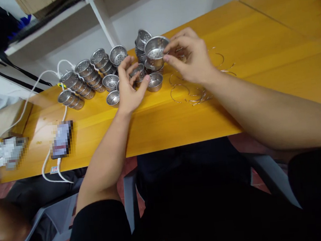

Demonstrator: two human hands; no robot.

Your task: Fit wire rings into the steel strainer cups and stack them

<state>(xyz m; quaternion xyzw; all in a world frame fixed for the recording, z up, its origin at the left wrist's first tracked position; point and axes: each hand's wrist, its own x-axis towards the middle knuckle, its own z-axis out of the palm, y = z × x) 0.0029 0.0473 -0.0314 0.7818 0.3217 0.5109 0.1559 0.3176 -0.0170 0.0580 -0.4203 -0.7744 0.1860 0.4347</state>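
Note:
Between the thumb and fingers of my right hand [191, 55], a round metal cup with small holes [157, 50] is gripped by its right side, mouth tilted up. It is held in front of a stack of similar cups [143, 39]. My left hand [130, 87] is open, fingers apart, over several low perforated cups; whether it touches one I cannot tell. Just right of its thumb, a single cup [155, 82] stands on the table. Other cups [113, 98] sit left of the hand, and one behind it is partly hidden.
Stacks of perforated cups [89, 72] line the back left of the yellow table [178, 130]. Thin bent wires [200, 94] lie under my right forearm. A phone [62, 139] with a white cable rests at left. Another person's arm [5, 222] shows at lower left.

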